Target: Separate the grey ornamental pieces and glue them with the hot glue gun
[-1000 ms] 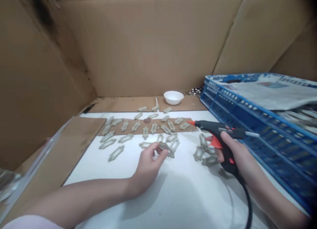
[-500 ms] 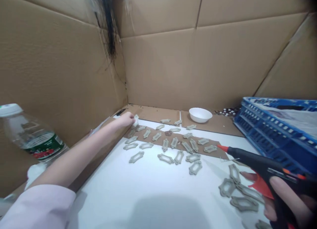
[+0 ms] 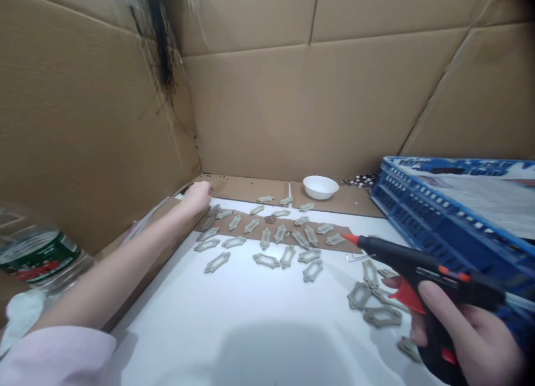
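My right hand (image 3: 468, 325) grips a black glue gun (image 3: 422, 269) with a red nozzle, pointed left, a finger at its red trigger. Under and beside it lie several grey-beige label-holder frames (image 3: 382, 316), some overlapping. At the far left of the white tabletop, my left hand (image 3: 198, 196) is curled; its fingertips face away, and anything in them is hidden. Just beside it lies a frame (image 3: 214, 210). Several more frames (image 3: 266, 260) are spread over a brown cardboard strip (image 3: 343, 230) and the white surface.
A white bowl (image 3: 320, 187) stands at the back, near scattered white and dark bits (image 3: 363, 180). To the right is a blue plastic crate (image 3: 401, 208) with plastic sheeting. Cardboard walls (image 3: 267, 113) enclose the back and left. A plastic bottle (image 3: 45, 258) stands left.
The view has shifted, moving most things leftward. The light frame pinched by my left hand earlier no longer shows at its fingertips; one lies beside the hand. My right hand still holds the glue gun.
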The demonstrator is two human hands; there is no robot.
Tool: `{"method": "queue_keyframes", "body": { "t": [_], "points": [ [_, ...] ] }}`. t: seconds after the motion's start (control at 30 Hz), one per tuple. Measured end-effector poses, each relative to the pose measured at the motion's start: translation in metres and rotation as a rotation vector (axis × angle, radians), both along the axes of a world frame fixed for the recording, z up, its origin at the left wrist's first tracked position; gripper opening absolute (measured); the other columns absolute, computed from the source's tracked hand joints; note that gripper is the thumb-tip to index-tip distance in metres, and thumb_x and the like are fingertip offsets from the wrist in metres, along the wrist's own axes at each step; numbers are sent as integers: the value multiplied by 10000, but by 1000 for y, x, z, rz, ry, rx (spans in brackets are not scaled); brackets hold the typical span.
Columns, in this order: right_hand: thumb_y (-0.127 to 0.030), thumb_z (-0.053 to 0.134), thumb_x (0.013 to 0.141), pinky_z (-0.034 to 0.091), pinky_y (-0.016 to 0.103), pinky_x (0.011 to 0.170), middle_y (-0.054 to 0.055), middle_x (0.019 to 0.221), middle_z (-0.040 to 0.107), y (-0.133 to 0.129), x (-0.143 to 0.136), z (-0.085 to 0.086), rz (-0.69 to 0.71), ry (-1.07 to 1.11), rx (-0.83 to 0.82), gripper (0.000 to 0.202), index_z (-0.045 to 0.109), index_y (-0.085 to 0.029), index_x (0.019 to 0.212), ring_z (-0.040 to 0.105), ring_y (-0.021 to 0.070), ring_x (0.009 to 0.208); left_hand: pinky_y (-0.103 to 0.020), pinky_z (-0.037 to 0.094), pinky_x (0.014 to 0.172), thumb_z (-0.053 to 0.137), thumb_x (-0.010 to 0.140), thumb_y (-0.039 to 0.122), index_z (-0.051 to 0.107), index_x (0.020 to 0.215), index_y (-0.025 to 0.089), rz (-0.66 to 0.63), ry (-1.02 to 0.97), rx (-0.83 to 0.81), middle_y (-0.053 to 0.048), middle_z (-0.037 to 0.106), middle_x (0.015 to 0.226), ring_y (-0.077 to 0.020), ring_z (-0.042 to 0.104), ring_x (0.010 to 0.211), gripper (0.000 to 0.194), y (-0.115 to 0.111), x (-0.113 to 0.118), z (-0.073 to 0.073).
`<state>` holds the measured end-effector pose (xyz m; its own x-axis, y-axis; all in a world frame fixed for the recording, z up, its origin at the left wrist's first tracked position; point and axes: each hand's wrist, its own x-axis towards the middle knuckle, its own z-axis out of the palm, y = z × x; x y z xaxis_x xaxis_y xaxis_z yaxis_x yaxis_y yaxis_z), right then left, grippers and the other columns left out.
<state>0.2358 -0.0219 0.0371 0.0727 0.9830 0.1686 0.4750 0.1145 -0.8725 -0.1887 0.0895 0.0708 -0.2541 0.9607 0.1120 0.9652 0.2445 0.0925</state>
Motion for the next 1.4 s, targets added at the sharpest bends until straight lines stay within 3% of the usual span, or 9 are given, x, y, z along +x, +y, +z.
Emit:
{"method": "queue_keyframes", "body": {
  "t": [0.1,0.27,0.4,0.53,0.67,0.8,0.93,1.07,1.4],
  "points": [
    [-665,399,685,354,248,358,65,360,489,-1,-7,7,-91,55,-250,606,485,-167,351,447,122,327,-278,396,816,413,813,237,633,899,128,-122,-18,-25,-103,641,944,-207,563,944,261,13,41,-13],
    [-682,395,665,311,228,390,29,377,447,-4,-16,10,-62,86,-250,610,461,-152,372,395,93,365,-371,434,796,463,817,351,577,946,113,-117,-68,-71,-95,594,971,-191,558,902,294,36,93,-41],
    [-680,389,670,312,230,400,36,409,477,-5,-16,8,-12,71,-269,598,490,-146,420,407,99,383,-380,454,785,484,818,305,499,1074,136,-77,-168,-63,-81,528,1077,-177,535,930,307,48,102,-50],
    [-686,363,680,316,230,401,42,420,478,-3,-15,6,17,40,-279,622,502,-141,415,405,98,388,-345,466,743,507,802,298,547,968,127,-78,-347,-26,-60,577,961,-162,562,863,242,46,97,-43],
    [-684,356,683,332,229,398,43,411,474,-7,-15,6,3,7,-241,623,478,-150,386,415,101,385,-257,475,653,497,771,284,548,739,120,-145,-602,40,-50,627,717,-155,613,716,174,22,103,-28],
    [-616,397,714,336,237,381,17,391,446,-16,-21,4,-68,-76,-118,534,524,-157,473,408,110,368,-225,488,586,438,779,341,468,772,156,-285,-878,10,-44,650,670,-129,629,615,188,-30,134,-16],
    [-379,480,762,359,254,447,1,465,472,-21,-26,1,69,-255,375,256,513,-182,602,436,122,420,-272,492,540,492,749,310,406,818,169,-360,-1385,-191,-54,644,649,-159,623,551,180,-84,167,-12],
    [-190,490,742,325,261,488,-10,530,455,-19,-26,2,389,-403,720,50,459,-188,702,403,111,461,-279,481,513,481,749,283,394,915,175,-323,-1429,-299,-28,627,627,-167,613,515,217,-107,182,-15],
    [-187,515,721,277,278,533,-7,585,470,-21,-24,-5,503,-533,701,180,462,-163,892,383,119,512,-231,450,489,424,733,195,406,1029,158,-334,-1382,-345,4,600,575,-143,594,496,299,-117,185,-15]
  ]
}}
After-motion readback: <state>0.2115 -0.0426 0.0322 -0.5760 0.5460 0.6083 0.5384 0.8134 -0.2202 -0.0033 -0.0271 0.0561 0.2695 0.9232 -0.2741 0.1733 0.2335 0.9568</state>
